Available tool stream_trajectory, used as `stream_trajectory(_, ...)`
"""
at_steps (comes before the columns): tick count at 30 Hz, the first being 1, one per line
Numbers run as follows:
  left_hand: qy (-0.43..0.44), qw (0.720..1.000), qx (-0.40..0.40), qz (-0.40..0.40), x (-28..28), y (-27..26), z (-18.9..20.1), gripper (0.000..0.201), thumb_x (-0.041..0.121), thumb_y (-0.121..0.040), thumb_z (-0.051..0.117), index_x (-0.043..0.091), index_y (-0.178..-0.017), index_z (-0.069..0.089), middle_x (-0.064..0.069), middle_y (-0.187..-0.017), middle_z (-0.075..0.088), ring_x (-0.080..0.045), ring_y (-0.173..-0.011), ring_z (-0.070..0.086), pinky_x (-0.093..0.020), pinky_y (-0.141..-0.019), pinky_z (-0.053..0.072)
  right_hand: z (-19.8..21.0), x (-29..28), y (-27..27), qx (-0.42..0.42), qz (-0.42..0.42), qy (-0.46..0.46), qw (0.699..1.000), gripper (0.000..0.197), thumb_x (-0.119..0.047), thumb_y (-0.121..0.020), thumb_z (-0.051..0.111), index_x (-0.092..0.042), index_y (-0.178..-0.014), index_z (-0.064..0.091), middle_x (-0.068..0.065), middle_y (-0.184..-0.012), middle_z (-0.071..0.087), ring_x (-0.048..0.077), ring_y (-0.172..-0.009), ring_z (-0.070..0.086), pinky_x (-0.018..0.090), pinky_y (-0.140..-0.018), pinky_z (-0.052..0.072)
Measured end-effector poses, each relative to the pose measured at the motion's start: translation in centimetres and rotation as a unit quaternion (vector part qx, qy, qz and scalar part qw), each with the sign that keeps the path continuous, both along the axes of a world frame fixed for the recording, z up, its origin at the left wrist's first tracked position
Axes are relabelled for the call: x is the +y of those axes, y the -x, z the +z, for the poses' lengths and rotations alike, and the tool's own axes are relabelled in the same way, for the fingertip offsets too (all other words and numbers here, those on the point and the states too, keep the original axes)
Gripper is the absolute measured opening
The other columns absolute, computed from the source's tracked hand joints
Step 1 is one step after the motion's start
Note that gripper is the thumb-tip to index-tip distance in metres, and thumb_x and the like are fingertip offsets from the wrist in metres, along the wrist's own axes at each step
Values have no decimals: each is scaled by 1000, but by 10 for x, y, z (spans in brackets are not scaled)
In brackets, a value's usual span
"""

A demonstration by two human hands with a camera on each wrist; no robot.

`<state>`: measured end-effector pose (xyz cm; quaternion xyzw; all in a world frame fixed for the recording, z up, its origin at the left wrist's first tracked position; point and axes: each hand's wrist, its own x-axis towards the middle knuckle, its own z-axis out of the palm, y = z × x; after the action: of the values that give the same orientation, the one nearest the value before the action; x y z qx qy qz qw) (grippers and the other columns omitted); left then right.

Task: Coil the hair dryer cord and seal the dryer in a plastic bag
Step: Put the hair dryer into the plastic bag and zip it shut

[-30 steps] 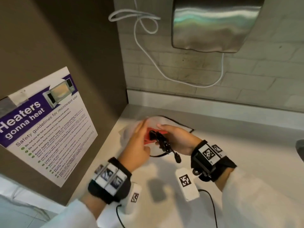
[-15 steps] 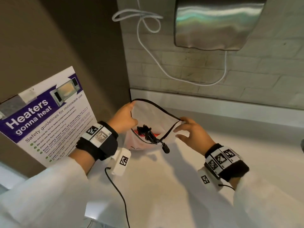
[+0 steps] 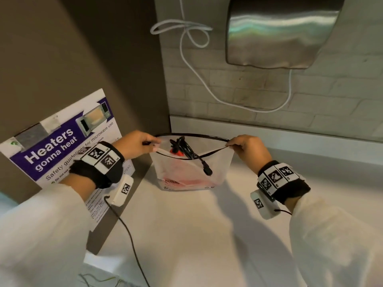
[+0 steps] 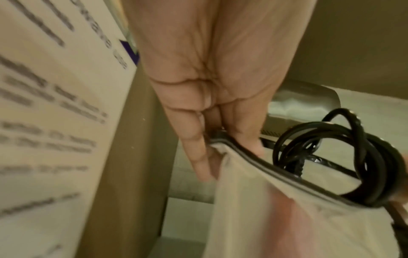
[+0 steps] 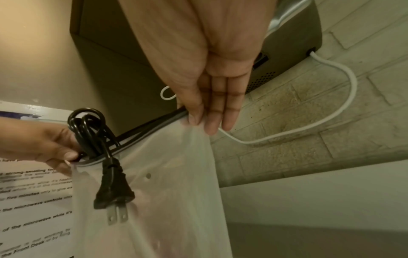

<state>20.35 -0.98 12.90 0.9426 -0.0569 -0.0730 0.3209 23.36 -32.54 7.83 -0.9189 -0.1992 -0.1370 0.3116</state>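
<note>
Now, change: half a second back the bag's mouth gaped wide and sat lower; both hands have since drawn apart and the mouth is pulled long and narrow, the bag hanging over the table.
Left grip: the left hand [image 3: 136,144] pinches the left end of the rim between thumb and fingers, clamped on the plastic; the wrist view shows the fingers [image 4: 194,139] curled over the dark zip strip.
Right grip: the right hand [image 3: 248,150] pinches the right end of the same rim, thumb against fingers, clamped on the bag.
Bag: the plastic bag [image 3: 186,172] is frosted, thin and soft, with a black strip along its mouth and red "WARNING" print low on its front; its bottom edge sits at the table [image 3: 207,235], though touching or just above I cannot tell.
Dryer: the red hair dryer [image 3: 176,152] lies down inside the bag, between the two grips, a pink blur through the plastic.
Cord: the black cord [image 3: 182,145] is bundled in glossy loops that poke up out of the mouth, nearer the left hand.
Plug: the black moulded plug [image 5: 113,188] with two flat metal prongs hangs outside, over the near face of the bag.
Around: a brushed-metal hand dryer [image 3: 279,34] on the brick wall trails a white cable [image 3: 207,88]; a microwave safety poster [image 3: 62,146] stands at left.
</note>
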Motion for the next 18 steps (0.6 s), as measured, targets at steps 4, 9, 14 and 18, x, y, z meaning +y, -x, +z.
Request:
stream_trajectory(4,27,1000,12,7,8,6,-8,35,23,-89,51,18,-124,53,-7,-119,58,-20,-101,57,-26,-80,50,2,-3,2,-4,17,54,998,13,-14,-83,63,-7,-88,72,18,-92,71,34,-83,66,33,-77,48)
stream_trajectory(9,118,982,-24,149,-15,5,-29,35,18,-87,54,11,-121,54,-15,-106,62,-24,-81,64,-23,-56,58,-14,18,19,87,4,213,973,57,-59,-83,45,-7,-86,69,8,-94,66,28,-80,61,35,-68,50)
stream_trajectory(14,5,993,-48,112,-35,-6,-42,76,1,-69,70,10,-135,34,-15,-139,36,-33,-122,45,-36,-105,36,-43,46,38,99,-12,294,951,56,-62,-72,58,-7,-86,60,8,-92,61,24,-75,52,32,-63,45)
stream_trajectory(18,-16,994,37,97,-39,-13,-43,65,13,-72,69,14,-129,38,-7,-128,37,-35,-107,55,-48,-85,54,-44,55,43,110,-48,321,939,70,-73,-66,53,-6,-84,59,11,-92,57,29,-81,51,38,-69,50)
